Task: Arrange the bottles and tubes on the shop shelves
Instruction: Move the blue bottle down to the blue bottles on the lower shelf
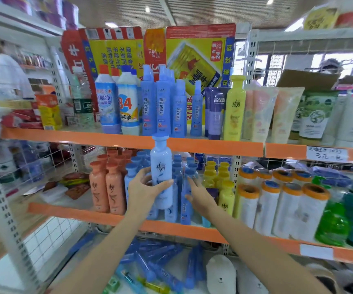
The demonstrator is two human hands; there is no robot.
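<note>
My left hand (144, 190) grips a light blue bottle (161, 166) upright in front of the middle shelf (86, 213), its cap level with the upper shelf's orange edge (107, 137). My right hand (201, 196) reaches with fingers spread among the blue bottles (184, 187) standing on the middle shelf, fingertips touching one. Orange bottles (107, 187) stand to the left of them, yellow bottles (224, 187) to the right. On the upper shelf stand blue spray bottles (162, 107), a yellow bottle (235, 109) and several tubes (258, 115).
White rolls with orange caps (277, 209) and green and teal bottles (334, 225) fill the middle shelf's right side. Blue tubes (156, 264) lie loose on the bottom shelf. A flattened cardboard box (171, 52) stands behind the upper shelf. People stand beyond the shelving.
</note>
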